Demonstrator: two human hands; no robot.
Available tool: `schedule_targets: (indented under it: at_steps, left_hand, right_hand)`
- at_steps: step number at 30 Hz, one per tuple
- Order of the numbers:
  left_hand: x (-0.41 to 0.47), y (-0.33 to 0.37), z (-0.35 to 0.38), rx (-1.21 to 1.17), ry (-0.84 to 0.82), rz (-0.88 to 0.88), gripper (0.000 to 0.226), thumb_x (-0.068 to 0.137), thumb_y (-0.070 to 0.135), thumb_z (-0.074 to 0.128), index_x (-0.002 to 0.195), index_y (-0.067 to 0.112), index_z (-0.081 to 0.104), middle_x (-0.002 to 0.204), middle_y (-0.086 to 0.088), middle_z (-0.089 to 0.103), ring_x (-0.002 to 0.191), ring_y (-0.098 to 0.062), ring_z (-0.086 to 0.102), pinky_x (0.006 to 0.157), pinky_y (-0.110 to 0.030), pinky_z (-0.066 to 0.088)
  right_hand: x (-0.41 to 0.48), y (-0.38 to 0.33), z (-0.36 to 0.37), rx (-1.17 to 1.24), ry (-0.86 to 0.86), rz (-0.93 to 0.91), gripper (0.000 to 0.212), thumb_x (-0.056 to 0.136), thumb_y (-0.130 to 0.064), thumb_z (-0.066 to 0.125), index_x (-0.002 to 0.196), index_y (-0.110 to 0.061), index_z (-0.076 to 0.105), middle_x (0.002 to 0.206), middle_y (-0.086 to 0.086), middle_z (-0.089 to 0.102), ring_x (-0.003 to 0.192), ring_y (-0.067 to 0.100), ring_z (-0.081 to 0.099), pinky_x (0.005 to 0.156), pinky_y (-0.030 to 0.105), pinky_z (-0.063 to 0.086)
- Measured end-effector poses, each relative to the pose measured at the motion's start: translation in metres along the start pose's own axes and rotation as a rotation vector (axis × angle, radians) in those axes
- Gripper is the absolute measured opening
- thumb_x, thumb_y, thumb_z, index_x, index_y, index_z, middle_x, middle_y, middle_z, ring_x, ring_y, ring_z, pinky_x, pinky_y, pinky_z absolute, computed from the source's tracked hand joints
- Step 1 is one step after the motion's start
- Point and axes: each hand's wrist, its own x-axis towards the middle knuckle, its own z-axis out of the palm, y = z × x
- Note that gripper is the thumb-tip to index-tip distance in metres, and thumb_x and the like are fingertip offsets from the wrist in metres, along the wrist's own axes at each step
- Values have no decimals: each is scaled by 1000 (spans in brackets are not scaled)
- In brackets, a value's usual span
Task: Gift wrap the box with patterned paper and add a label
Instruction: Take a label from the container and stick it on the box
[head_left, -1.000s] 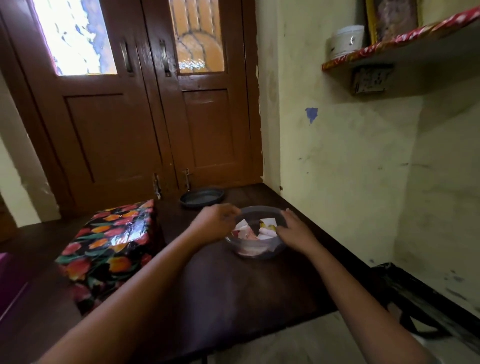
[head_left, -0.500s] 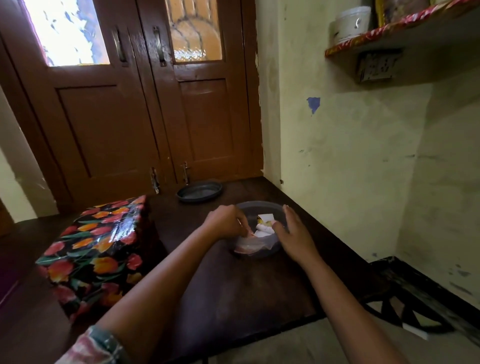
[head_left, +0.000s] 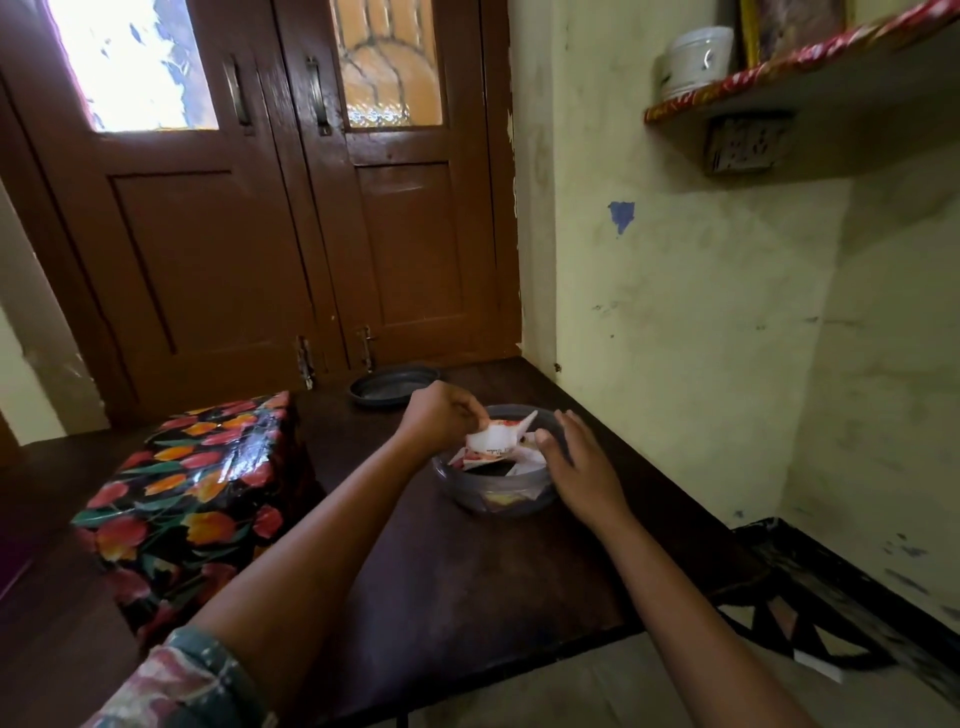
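A box wrapped in glossy black paper with red and orange tulips (head_left: 197, 499) stands on the dark wooden table (head_left: 467, 582) at the left. Right of it sits a clear round plastic container (head_left: 488, 493) holding several small paper labels. My left hand (head_left: 441, 421) pinches a white label (head_left: 493, 436) with printed text, lifted just above the container. My right hand (head_left: 576, 467) rests against the container's right rim with its fingers straight.
The container's dark lid (head_left: 389, 387) lies on the table behind, near the brown double doors (head_left: 291, 234). A yellow wall (head_left: 675, 312) runs along the table's right edge. Above it a shelf (head_left: 810, 62) carries a white pot (head_left: 693, 60).
My left hand has lifted a white label out of the container. My right hand has stayed on the rim. The view has shifted slightly downward.
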Motion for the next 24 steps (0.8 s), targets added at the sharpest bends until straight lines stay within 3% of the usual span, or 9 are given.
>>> schedule_targets:
  at_steps: [3, 5, 7, 9, 11, 16, 20, 24]
  left_hand:
    - [-2, -1, 3, 8, 65, 22, 10, 81, 6, 68, 77, 15, 69, 91, 0, 70, 86, -8, 62, 73, -17, 49]
    - [-4, -1, 4, 37, 99, 54, 12, 79, 6, 69, 75, 17, 69, 85, 1, 70, 76, -5, 62, 65, -13, 47]
    - [-5, 1, 2, 84, 117, 99, 10, 79, 6, 69, 78, 16, 70, 82, 2, 70, 71, -3, 61, 62, -11, 45]
    - [-6, 1, 0, 100, 117, 129, 10, 81, 5, 67, 80, 14, 70, 83, 4, 69, 73, -4, 62, 62, -11, 47]
    - [-6, 1, -3, 79, 120, 134, 11, 83, 3, 64, 82, 11, 71, 82, 6, 65, 73, -2, 61, 62, -11, 48]
    - [-13, 2, -14, -190, 111, 58, 12, 80, 5, 70, 86, 15, 67, 75, 5, 64, 73, -7, 62, 65, -17, 52]
    - [-34, 7, -30, -388, 125, 43, 19, 78, 3, 71, 83, 20, 64, 72, 2, 64, 65, -7, 63, 60, -18, 51]
    - [-74, 8, -48, -498, 165, 16, 16, 80, -2, 68, 88, 12, 64, 69, -2, 61, 51, 0, 59, 50, -11, 45]
  right_hand:
    - [0, -13, -2, -14, 113, -13, 58, 89, -59, 37, 116, -15, 61, 140, 6, 45, 131, 20, 37, 105, 35, 30]
    - [4, -24, -2, -60, 157, -9, 65, 80, -71, 35, 81, -14, 67, 103, 8, 64, 108, 24, 53, 89, 34, 40]
    - [8, -35, -5, -61, 139, 17, 50, 82, -61, 47, 63, -16, 62, 70, 2, 60, 88, 24, 57, 72, 30, 41]
    - [10, -42, -10, -33, 114, 43, 30, 87, -36, 56, 65, -16, 61, 64, -2, 55, 77, 19, 55, 59, 24, 37]
    - [12, -44, -15, -17, 100, 61, 21, 89, -25, 56, 74, -13, 63, 71, 0, 58, 68, 12, 52, 53, 19, 34]
    - [5, -40, -29, 241, 76, 68, 13, 87, -19, 62, 83, -7, 68, 81, 6, 66, 77, 18, 62, 69, 24, 46]
    - [-11, -54, -39, 551, 35, 105, 15, 86, -13, 63, 93, 1, 66, 68, 4, 66, 47, 2, 61, 46, 14, 46]
    - [-36, -74, -37, 880, -91, 229, 5, 84, -10, 63, 87, -7, 65, 57, -3, 69, 50, 3, 64, 49, 12, 51]
